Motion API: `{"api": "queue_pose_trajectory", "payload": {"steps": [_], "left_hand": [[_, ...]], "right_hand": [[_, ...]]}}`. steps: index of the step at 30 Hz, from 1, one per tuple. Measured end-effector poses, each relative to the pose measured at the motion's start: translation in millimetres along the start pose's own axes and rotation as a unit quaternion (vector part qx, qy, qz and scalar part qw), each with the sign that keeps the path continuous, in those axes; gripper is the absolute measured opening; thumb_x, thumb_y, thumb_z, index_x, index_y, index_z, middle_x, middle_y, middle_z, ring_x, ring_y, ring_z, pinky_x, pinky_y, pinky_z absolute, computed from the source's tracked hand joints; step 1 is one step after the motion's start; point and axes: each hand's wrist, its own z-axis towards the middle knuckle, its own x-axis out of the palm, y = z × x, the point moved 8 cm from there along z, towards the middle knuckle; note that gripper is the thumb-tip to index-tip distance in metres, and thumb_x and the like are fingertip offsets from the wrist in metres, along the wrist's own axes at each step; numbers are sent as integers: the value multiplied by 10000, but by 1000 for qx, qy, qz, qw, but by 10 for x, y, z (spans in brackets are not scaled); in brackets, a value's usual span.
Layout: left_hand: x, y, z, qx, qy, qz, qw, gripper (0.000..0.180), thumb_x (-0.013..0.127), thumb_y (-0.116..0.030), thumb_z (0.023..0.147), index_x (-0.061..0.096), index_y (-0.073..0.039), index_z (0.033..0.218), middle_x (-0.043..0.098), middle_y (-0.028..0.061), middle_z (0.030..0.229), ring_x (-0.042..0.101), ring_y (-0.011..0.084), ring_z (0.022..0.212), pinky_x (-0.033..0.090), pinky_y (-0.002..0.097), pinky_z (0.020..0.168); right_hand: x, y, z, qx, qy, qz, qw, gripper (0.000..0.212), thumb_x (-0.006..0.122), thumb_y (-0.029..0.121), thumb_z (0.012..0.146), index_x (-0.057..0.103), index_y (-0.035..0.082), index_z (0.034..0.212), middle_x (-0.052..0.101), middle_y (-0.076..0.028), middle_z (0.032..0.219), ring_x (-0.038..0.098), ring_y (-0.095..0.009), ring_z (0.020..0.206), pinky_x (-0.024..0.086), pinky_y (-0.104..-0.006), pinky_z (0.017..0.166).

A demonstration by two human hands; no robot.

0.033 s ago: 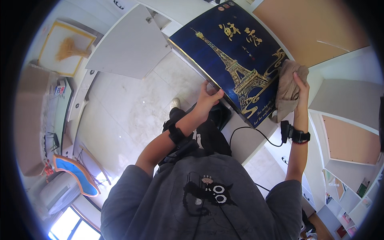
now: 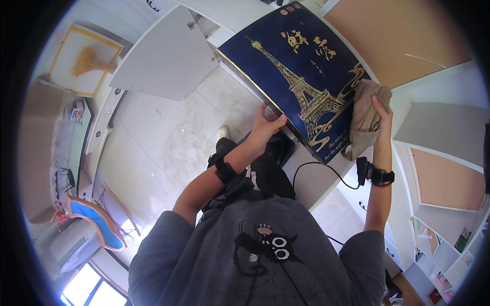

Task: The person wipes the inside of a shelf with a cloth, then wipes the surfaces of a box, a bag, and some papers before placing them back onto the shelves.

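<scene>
Far to the left of the blue box (image 2: 326, 56), we see a yellow-framed picture (image 2: 113, 48) with a tan, grass-like bundle on it. Below that, and also left of the box, hangs or leans a wavy blue panel (image 2: 97, 220) with an orange rim; we cannot tell which. Nearer the box on its left, a pale grey cabinet door (image 2: 163, 56) stands open over the light tiled floor (image 2: 158, 137). A pale shoe (image 2: 223, 132) shows on that floor, lower than the box's left corner.

Next comes our left hand (image 2: 266, 127), at the lower left edge of the box. Its thumb lies along the lid's rim and the other fingers bend around the side, partly hidden — together they grip the box. The box itself sits slantwise in front of us, its lid bearing a gold tower and gold lettering; what bears its weight we cannot tell. A black cable (image 2: 326, 166) curves just below its lowest corner.

Along the box's lower right edge, overlapping the lid, a crumpled brown cloth (image 2: 363, 115) is bunched in our right hand (image 2: 385, 120) — the fingers are closed on it. Farther right of the box stand white-edged shelves (image 2: 444, 118).
</scene>
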Motion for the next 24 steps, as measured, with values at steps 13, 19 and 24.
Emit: {"api": "queue_pose_trajectory", "payload": {"steps": [13,19,24], "left_hand": [[-119,-111,93,27,-37,47,998,877,771,-274,653,229,43,1265,504,148,1026,520,193,937,433,299,804],[-142,-47,167,32,56,12,998,763,711,-124,688,240,-39,1281,506,148,1037,541,231,895,460,297,733],[-213,127,239,1,287,-116,951,636,528,-282,836,187,-149,1356,505,68,1159,538,182,974,450,294,772]], "right_hand": [[1109,-109,-860,-60,-89,-115,988,349,703,73,686,588,-24,1000,622,-70,940,571,-137,849,420,-234,781],[1860,-204,-615,-88,-84,-132,984,399,750,156,643,611,-23,971,629,-83,932,574,-128,828,426,-237,758],[2562,61,-496,-153,-191,-408,880,483,785,306,563,635,56,948,655,-97,890,612,-194,819,439,-280,767]]}}
